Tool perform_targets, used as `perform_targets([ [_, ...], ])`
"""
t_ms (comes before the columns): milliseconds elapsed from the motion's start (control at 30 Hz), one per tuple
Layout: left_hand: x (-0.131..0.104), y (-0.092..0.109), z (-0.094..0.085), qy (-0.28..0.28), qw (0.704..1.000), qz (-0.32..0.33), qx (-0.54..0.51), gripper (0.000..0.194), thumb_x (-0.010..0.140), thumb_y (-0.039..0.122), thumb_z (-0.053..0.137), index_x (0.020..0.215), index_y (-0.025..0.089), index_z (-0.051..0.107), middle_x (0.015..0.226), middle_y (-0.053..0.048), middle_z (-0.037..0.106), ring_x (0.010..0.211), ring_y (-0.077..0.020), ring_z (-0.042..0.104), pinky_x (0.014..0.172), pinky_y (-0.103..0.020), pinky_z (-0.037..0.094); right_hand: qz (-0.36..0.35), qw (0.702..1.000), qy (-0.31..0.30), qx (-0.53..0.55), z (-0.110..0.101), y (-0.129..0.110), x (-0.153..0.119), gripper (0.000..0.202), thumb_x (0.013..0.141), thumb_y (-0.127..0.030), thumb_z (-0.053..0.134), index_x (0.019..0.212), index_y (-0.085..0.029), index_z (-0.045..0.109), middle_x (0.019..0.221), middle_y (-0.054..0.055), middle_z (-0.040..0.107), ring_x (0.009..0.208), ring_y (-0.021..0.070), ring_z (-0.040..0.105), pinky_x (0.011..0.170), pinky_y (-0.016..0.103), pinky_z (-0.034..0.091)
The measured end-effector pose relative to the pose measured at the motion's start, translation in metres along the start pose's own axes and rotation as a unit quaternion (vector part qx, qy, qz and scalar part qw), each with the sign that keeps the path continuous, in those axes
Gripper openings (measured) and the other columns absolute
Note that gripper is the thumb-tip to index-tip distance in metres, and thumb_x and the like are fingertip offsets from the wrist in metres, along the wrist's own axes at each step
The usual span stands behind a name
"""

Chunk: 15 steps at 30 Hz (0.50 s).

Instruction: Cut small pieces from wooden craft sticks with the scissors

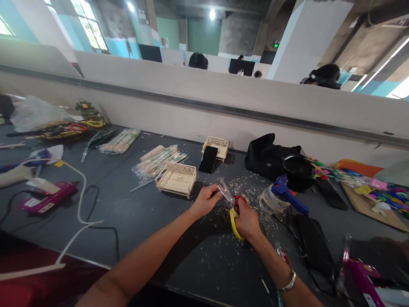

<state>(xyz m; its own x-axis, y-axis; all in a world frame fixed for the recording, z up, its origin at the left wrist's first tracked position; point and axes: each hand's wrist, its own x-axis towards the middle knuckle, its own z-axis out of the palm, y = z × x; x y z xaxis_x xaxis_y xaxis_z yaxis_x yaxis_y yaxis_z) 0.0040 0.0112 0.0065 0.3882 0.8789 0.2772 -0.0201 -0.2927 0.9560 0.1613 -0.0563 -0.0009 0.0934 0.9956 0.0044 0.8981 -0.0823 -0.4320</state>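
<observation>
Scissors with a yellow and a red handle [234, 226] are in my right hand [247, 219], whose fingers wrap round the handles. The blades point up and left, toward my left hand [207, 200]. My left hand is closed in a pinch near the blade tips; what it holds is too small to make out. Just left of it stands a small wooden stick-built bench [177, 179]. Behind, a black phone [208, 159] leans on a second wooden bench [220, 145]. Pale chips [238, 185] lie scattered around the scissors.
Right of my hands are a blue glue gun [289, 194] on a clear container, a black bag [265, 157] and cables. Bagged sticks [162, 164] lie behind the front bench. A magenta power strip [47, 198] and white cord lie left. A low partition [191, 115] runs behind the table.
</observation>
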Motion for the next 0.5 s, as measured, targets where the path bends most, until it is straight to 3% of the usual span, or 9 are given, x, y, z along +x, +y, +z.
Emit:
perform_targets([
  [133,0.0012,0.0020,-0.0019,-0.036,0.999,0.013,-0.019,0.031,0.073,0.046,0.061,0.065,0.016,0.064,0.064,-0.001,0.059,0.063,-0.0144,0.050,0.062,-0.025,0.041,-0.022,0.999,-0.009,0.026,0.0011,0.0027,-0.0004,0.029,0.066,-0.010,0.054,0.092,-0.020,0.048,0.089,0.006,0.064,0.082,0.0200,0.060,0.066,0.024,0.036],
  [333,0.0005,-0.0023,-0.0043,-0.085,0.981,-0.095,-0.144,0.045,0.063,0.058,0.067,0.069,0.014,0.062,0.054,0.004,0.043,0.046,-0.0068,0.033,0.045,-0.022,0.026,-0.039,0.998,-0.005,0.057,0.0068,0.0054,-0.0011,0.022,0.068,-0.012,0.054,0.088,-0.021,0.049,0.080,0.004,0.063,0.077,0.0190,0.060,0.063,0.024,0.036],
  [433,0.0007,-0.0040,-0.0034,-0.094,0.974,-0.113,-0.173,0.048,0.062,0.060,0.068,0.070,0.013,0.059,0.053,0.006,0.040,0.045,-0.0054,0.031,0.044,-0.021,0.025,-0.032,0.998,-0.006,0.050,0.0059,0.0025,-0.0012,0.019,0.067,-0.013,0.054,0.085,-0.020,0.050,0.076,0.004,0.062,0.072,0.0187,0.059,0.061,0.024,0.035],
  [500,0.0008,-0.0046,-0.0021,-0.085,0.981,-0.104,-0.138,0.046,0.065,0.060,0.064,0.067,0.014,0.056,0.052,0.006,0.038,0.046,-0.0057,0.030,0.044,-0.020,0.025,-0.021,0.999,-0.006,0.040,0.0046,0.0006,-0.0010,0.017,0.067,-0.014,0.054,0.082,-0.020,0.049,0.076,0.004,0.062,0.070,0.0189,0.058,0.060,0.025,0.035],
])
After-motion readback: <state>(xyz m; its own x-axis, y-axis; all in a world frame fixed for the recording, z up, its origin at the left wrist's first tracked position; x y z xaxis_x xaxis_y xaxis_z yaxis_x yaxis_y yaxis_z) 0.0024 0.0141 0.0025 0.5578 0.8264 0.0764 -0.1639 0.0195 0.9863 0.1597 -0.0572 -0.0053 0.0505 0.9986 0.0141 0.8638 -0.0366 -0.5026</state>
